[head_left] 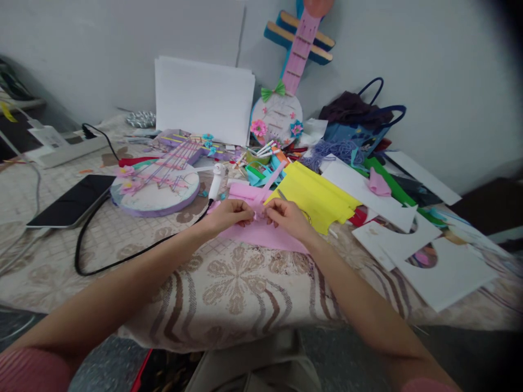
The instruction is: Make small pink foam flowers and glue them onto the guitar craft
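Observation:
My left hand [232,212] and my right hand [285,216] are close together at the middle of the table, fingers pinched on a small pink piece [258,213] between them. Its exact shape is too small to tell. Beneath them lies a pink sheet [265,236], with a pink strip [273,182] slanting up behind. A white glue gun [217,182] with a black cord stands just beyond my left hand. Yellow paper [314,193] lies beyond my right hand, and scissors partly show beside that hand.
At left are a round stringed craft instrument [157,190] and a tablet [73,201]. White sheets [204,98] and a taller instrument [278,117] lean on the wall. A blue bag [355,136], purple yarn [327,154] and cut white boards [445,272] are at right.

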Demonstrator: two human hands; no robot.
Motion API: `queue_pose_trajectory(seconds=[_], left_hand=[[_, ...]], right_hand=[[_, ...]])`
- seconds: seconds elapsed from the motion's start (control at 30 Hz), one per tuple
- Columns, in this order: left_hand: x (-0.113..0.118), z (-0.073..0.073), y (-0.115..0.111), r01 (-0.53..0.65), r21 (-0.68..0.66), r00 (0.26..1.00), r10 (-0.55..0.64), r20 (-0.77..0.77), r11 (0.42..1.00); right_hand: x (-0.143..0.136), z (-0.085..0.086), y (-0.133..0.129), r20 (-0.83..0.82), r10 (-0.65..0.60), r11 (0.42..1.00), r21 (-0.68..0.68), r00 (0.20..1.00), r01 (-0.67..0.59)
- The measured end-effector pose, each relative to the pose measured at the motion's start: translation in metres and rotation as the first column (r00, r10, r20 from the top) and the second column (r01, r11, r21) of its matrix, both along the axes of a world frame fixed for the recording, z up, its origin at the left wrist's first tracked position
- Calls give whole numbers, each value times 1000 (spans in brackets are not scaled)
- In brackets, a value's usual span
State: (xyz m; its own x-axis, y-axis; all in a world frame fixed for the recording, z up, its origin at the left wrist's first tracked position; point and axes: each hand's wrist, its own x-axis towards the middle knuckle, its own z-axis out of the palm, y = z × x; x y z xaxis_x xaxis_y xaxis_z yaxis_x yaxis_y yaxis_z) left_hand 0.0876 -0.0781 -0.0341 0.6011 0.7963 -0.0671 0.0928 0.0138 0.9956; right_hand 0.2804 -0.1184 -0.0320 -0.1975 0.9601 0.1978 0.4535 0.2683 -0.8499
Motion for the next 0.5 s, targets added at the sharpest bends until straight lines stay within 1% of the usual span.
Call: queue_pose_trajectory(seconds=[0.07,0.1,0.17,0.27,0.4,0.5], left_hand=[[0,1,-1,-8,-24,1000,8,13,1000],[0,2,-1,-9,-32,1000,10,18,999],[0,2,-1,-5,-37,1000,6,25,999],[0,1,0,-2,-37,1000,3,30,999],[1,-1,1,-18,-34,999,20,39,999],[0,-1,1,-17,-28,999,18,44,999]], right_hand=[[15,6,3,138,-126,989,96,982,114],[24,9,4,227,-175,981,122,958,150],[39,13,4,421,-254,967,143,871,212],[53,14,1,614,-283,954,101,737,282],[59,8,1,713,-314,929,93,627,359],[63,6,3,746,-312,916,71,588,396]])
